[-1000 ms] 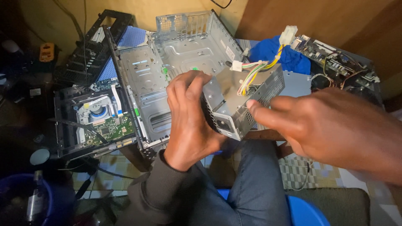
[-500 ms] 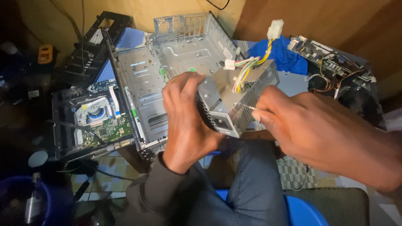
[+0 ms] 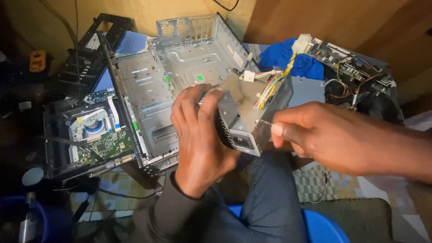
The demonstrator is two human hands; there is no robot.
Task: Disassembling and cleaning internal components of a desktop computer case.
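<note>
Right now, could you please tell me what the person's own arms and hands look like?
Both hands are bare, with no gloves, rings or watch showing. The left hand comes out of a dark grey long sleeve with a ribbed cuff at the wrist. The right hand and its forearm show no sleeve.

An empty grey metal computer case (image 3: 180,72) lies open on the table, with a perforated back wall standing up at the far side. Left of it, a black drive tray (image 3: 85,139) shows a green circuit board (image 3: 104,146) and a round blue part. Behind it leans a black plastic frame (image 3: 85,49). At the far right there is a blue cloth (image 3: 292,60), and beside it a long circuit board (image 3: 355,67) with thin wires. A small orange device (image 3: 37,60) rests at the far left, near the wall
</note>
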